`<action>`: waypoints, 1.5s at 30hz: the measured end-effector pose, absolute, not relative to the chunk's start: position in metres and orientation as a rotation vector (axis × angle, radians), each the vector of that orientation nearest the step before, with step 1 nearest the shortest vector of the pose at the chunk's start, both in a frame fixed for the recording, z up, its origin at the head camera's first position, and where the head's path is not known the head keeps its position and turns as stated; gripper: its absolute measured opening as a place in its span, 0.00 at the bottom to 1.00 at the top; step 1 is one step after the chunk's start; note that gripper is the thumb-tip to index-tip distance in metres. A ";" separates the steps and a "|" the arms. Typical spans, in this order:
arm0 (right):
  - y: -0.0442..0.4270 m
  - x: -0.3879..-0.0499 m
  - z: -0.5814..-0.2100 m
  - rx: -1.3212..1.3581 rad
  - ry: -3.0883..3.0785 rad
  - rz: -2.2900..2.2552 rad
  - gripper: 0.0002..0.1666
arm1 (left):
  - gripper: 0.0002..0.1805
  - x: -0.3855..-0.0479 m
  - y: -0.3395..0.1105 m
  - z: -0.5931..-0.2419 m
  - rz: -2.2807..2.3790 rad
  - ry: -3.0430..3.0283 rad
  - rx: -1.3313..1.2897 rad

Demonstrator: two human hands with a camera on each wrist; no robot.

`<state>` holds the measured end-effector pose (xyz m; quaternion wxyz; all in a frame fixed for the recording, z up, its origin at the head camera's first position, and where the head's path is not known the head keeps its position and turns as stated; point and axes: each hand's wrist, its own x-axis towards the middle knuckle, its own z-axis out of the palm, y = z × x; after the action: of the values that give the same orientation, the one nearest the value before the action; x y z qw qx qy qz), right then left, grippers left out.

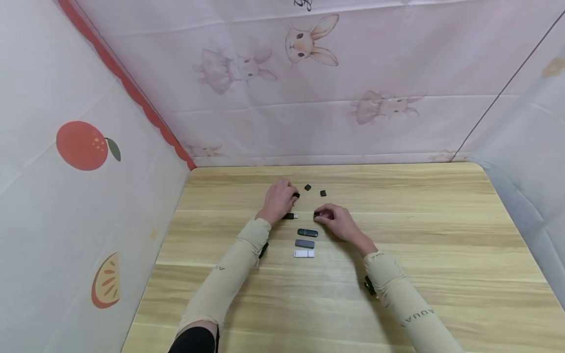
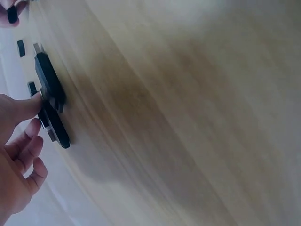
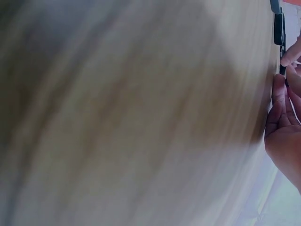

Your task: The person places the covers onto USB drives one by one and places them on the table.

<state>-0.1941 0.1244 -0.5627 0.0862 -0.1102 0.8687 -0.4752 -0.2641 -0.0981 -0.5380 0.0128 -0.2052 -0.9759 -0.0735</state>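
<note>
My left hand [image 1: 279, 200] [image 2: 16, 160] pinches a black USB stick [image 2: 56, 126] with thumb and fingers; in the head view only its dark end [image 1: 296, 195] shows. Beside that hand lies another black stick [image 1: 289, 216] [image 2: 49, 77], its metal plug exposed and pointing right. Across from the plug, my right hand [image 1: 340, 221] [image 3: 284, 134] holds a small black cap [image 1: 316, 214] [image 2: 12, 15] between thumb and fingertips. Two more small black pieces, one [image 1: 307, 187] and another [image 1: 323, 193], lie beyond the hands.
Nearer the body, between the forearms, a black stick [image 1: 307, 232], a grey stick [image 1: 304, 243] and a white stick [image 1: 304, 254] lie in a column on the wooden table [image 1: 318, 314]. Printed cloth [image 1: 282, 127] hangs behind the table's far edge, with more at both sides.
</note>
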 end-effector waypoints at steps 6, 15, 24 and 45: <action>0.124 -0.194 -0.563 -0.331 2.590 -1.412 0.15 | 0.13 -0.257 -0.098 -0.539 -0.222 -2.963 -0.775; 0.124 -0.194 -0.563 -0.354 2.584 -1.417 0.14 | 0.13 -0.255 -0.100 -0.541 -0.352 -2.975 -0.722; 0.125 -0.194 -0.563 -0.364 2.576 -1.437 0.15 | 0.14 -0.255 -0.097 -0.545 -0.340 -2.970 -0.451; 0.127 -0.194 -0.563 -0.259 2.511 -1.557 0.17 | 0.13 -0.243 -0.097 -0.542 -0.846 -2.799 -0.348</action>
<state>-0.1943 0.1269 -0.5632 0.0874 -0.0871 0.8434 -0.5230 -0.2434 -0.0967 -0.5423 0.0982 -0.1176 -0.9459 -0.2860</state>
